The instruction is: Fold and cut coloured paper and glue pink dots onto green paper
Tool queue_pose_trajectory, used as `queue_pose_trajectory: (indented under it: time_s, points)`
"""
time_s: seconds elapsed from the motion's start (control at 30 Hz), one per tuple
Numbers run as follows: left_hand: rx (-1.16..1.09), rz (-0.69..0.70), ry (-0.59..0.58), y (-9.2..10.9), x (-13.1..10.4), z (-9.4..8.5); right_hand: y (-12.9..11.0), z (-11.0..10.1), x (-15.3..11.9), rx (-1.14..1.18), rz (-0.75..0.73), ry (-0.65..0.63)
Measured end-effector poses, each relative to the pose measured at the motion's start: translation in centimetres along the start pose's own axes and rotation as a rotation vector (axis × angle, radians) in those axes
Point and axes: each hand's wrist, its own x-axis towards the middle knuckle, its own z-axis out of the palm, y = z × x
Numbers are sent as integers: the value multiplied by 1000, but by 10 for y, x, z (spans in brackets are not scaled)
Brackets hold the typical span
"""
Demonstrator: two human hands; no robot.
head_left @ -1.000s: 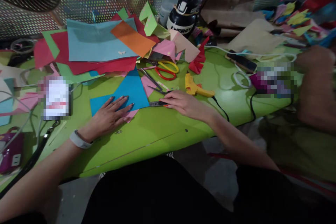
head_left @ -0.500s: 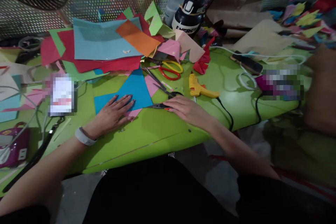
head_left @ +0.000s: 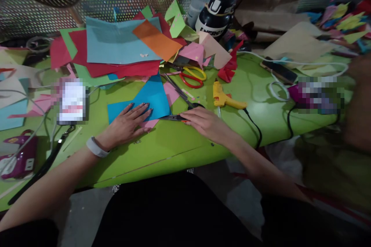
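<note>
My left hand [head_left: 124,125] lies flat with its fingers spread on a folded blue paper [head_left: 153,96] on the green table. A pink piece shows from under the paper's lower edge. To the right, my right hand [head_left: 207,123] is closed over the handle end of a dark pointed tool [head_left: 171,117] with orange on it. Its tip points left and meets the paper's lower right corner; the fingers hide its handle. Black-handled scissors [head_left: 184,95] lie just above that hand, partly covered by it.
Behind the blue paper are red-and-yellow-handled scissors [head_left: 193,77] and stacked coloured sheets [head_left: 113,46]. A yellow glue gun [head_left: 226,98] with a cord lies right of my right hand. A black bottle [head_left: 214,17] stands at the back; a lit phone [head_left: 72,102] lies left.
The view has shifted slightly, so the table's things appear a little farther right. Both hands keep nearly the same places on the paper and the tool.
</note>
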Motion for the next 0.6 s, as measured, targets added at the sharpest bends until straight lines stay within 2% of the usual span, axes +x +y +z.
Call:
queue_pose_trajectory:
  time_s: [0.17,0.37,0.6]
  points:
    - [-10,-15,1,-1,0,2,-8,9,7,-31,-3,13]
    - [-19,-8,2,0,0,2,-12,8,5,0,-24,0]
    - [-20,-7,10,0,-1,3,-21,16,17,-75,-42,-7]
